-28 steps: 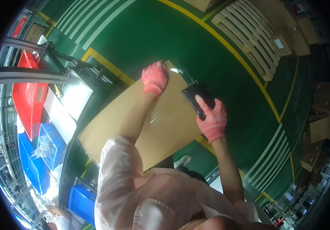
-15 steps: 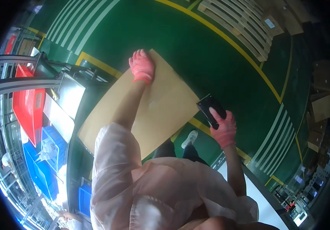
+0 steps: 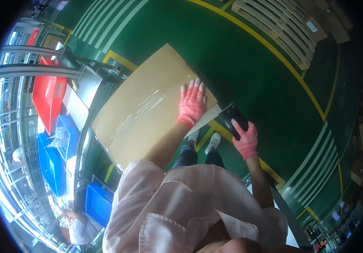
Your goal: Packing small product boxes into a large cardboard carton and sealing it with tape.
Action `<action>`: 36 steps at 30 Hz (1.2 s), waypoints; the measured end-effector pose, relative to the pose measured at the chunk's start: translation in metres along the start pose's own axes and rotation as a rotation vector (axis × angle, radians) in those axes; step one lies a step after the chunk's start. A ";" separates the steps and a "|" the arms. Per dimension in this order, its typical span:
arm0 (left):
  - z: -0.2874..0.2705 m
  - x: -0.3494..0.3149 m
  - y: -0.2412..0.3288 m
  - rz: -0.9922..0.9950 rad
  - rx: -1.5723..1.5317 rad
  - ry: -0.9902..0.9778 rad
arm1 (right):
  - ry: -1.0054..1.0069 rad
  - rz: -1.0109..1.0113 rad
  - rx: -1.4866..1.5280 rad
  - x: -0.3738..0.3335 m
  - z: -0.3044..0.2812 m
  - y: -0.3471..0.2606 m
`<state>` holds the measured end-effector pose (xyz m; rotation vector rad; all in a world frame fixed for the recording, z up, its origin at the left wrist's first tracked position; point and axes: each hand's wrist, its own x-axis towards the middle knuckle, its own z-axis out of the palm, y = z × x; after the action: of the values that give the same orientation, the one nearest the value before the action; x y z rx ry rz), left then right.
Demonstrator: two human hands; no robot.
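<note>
A large brown cardboard box [image 3: 141,92] lies in front of me, with shiny clear tape [image 3: 143,105] running along its top. My left hand [image 3: 192,101], in a pink-and-white glove, rests flat near the box's right end with fingers stretched out. A pale strip shows along the box's near right edge. Just beyond that right corner, my gloved right hand [image 3: 245,140] grips what looks like a black tape dispenser [image 3: 233,119]. Its far edge is close to the box corner; whether they touch, I cannot tell.
On the left are a red bin [image 3: 48,95], blue bins [image 3: 50,162] and a metal frame [image 3: 29,71]. Another person [image 3: 80,230] is at the lower left. A wooden pallet [image 3: 280,31] and cartons [image 3: 316,29] stand far right on the green floor [image 3: 240,63].
My left hand has moved right and nearer to me across the box. The box appears turned, and shiny tape now shows along its top. My right hand stays nearly in place.
</note>
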<state>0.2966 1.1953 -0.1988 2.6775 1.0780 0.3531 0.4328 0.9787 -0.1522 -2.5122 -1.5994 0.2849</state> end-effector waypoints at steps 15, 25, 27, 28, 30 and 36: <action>-0.001 0.025 0.047 -0.206 0.269 -0.124 | -0.347 -0.055 -0.464 0.046 0.085 0.041; 0.002 -0.032 0.021 -0.184 -0.216 0.098 | -0.774 -0.058 -0.158 -0.048 0.011 0.069; -0.003 -0.072 -0.007 -0.419 0.022 0.003 | -0.775 -0.085 -0.142 -0.044 -0.018 0.061; -0.011 -0.093 -0.021 -0.574 0.076 0.000 | -0.782 -0.068 -0.110 -0.043 -0.026 0.061; -0.027 -0.152 -0.075 -0.887 0.208 0.154 | -0.785 -0.132 0.154 -0.030 -0.028 0.067; -0.046 -0.278 -0.160 -1.370 0.208 0.158 | -0.964 -0.322 0.889 0.028 -0.073 -0.058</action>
<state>-0.0154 1.1180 -0.2407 1.4334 2.6753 0.1525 0.4107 1.0265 -0.0700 -1.4170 -1.5130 1.8539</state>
